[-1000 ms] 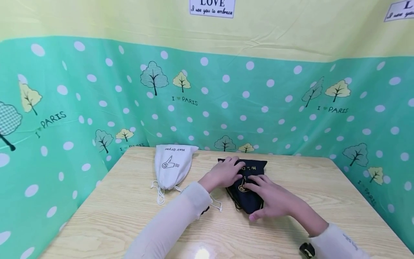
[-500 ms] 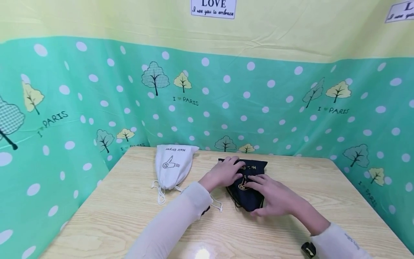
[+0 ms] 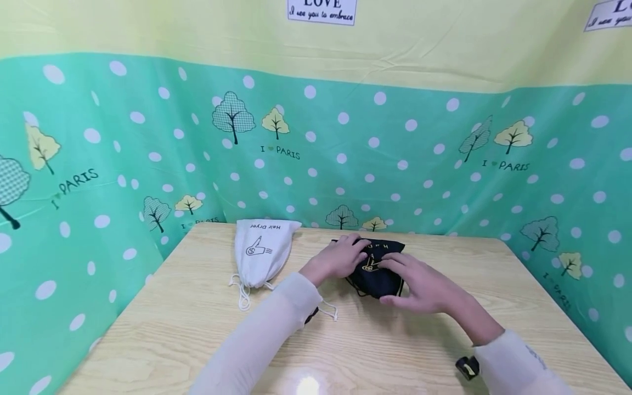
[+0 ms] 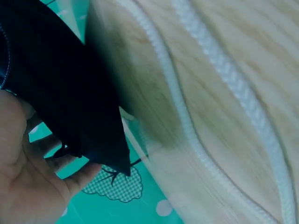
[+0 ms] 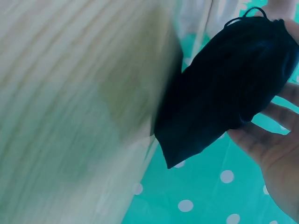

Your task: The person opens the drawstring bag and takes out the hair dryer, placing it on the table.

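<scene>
A black drawstring bag [image 3: 377, 284] with gold print lies on the far part of the table, between both hands. My left hand [image 3: 342, 258] holds its left side, fingers spread over the top. From the right, my right hand [image 3: 419, 284] grips the bag, its thumb by the gathered near end and its fingers on the print. The left wrist view shows the black bag [image 4: 70, 88] beside the left palm and fingers [image 4: 84, 177]. In the right wrist view the bag [image 5: 229, 88] tilts, with its cord loop near the thumb and fingers [image 5: 254, 140] against its side.
A white drawstring bag [image 3: 261, 255] printed "Hair Dryer" lies on the wooden table [image 3: 187, 329] to the left, partly beyond the left forearm. Its white cords [image 4: 182, 107] trail under the left wrist. A green polka-dot curtain [image 3: 326, 142] hangs right behind the table's far edge.
The black bag's near end has moved up and away, so the bag looks shorter. My right hand has followed it slightly; the left hand has barely moved. The white bag stays put.
</scene>
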{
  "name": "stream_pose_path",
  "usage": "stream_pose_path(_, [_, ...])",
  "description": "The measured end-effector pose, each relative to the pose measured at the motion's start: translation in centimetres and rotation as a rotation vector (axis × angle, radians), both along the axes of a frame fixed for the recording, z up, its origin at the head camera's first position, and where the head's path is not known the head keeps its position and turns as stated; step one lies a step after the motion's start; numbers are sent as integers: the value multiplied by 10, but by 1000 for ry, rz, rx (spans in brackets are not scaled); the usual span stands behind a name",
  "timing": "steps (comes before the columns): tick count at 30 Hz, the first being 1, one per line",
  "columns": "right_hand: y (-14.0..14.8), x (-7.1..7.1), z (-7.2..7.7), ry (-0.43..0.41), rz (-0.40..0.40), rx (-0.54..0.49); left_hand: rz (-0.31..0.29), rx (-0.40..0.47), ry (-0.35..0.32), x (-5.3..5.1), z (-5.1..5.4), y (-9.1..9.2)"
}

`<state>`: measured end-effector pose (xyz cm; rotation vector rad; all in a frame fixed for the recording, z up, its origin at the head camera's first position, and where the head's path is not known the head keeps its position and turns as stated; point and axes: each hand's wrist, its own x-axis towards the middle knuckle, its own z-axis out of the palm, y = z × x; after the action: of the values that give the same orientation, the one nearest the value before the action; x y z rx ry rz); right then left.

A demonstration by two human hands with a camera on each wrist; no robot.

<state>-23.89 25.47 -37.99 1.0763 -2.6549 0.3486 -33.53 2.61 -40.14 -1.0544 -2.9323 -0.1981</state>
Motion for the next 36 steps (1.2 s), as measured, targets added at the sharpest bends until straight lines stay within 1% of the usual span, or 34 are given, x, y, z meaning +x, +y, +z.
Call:
stream_pose_path(2, [0, -2, 3, -13, -15, -13, 1, 39, -42, 0, 2, -2])
stream_pose_path(4, [0, -5, 5, -22, -30, -31, -8, 89, -69, 1, 5, -4])
stream_pose_path(7, [0, -10, 9, -40, -45, -63, -44, 165, -64, 4, 10, -7])
stream_pose_path(11, [0, -16, 14, -69, -63, -99, -103, 242, -9, 10, 16, -12])
stream_pose_path(15, [0, -25, 19, -81, -66, -122, -131, 290, 35, 15, 21, -17])
stream_pose_path(19, [-3, -35, 23, -92, -57, -154, -144, 383, 49, 18, 23, -24])
stream_pose_path(21, [-4, -40, 24, -98, -62, -172, -160, 436, 60, 20, 24, -28])
stream_pose_path(24, [-7, -45, 27, -114, -86, -196, -194, 476, 108, 22, 24, -32])
stream_pose_path(27, [-8, -51, 30, -125, -108, -205, -225, 508, 148, 23, 23, -31])
stream_pose_path(30, [-8, -55, 33, -134, -114, -217, -222, 547, 184, 23, 23, -27])
stream_pose_path(33, [-8, -58, 35, -135, -104, -239, -202, 591, 209, 23, 24, -21])
stream_pose_path(36, [-8, -60, 37, -146, -96, -257, -190, 627, 220, 22, 24, -17])
